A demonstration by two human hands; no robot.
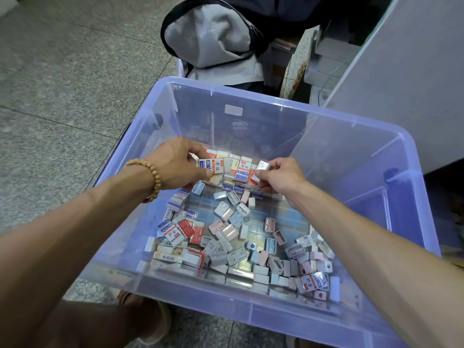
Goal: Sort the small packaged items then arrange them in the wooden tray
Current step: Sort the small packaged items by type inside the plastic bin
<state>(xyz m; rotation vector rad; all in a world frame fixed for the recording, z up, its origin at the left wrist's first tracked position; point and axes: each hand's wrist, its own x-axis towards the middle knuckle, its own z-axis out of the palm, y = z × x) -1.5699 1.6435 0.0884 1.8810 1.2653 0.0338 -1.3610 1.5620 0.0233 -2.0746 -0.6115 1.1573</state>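
Both my hands reach into a translucent blue plastic bin. My left hand, with a bead bracelet on its wrist, pinches a white packaged eraser with blue and red print. My right hand pinches a small silvery-white packet. Between and behind the hands, a row of like erasers stands upright along the far side of the bin floor. Several loose small packets, white, red, pink and pale blue, lie scattered over the near part of the floor. No wooden tray is in view.
The bin sits on a grey speckled tiled floor. Behind it lies a grey and black backpack. A pale cabinet side rises at the right, with stacked boxes beside it. My knee and sandalled foot show at the bottom left.
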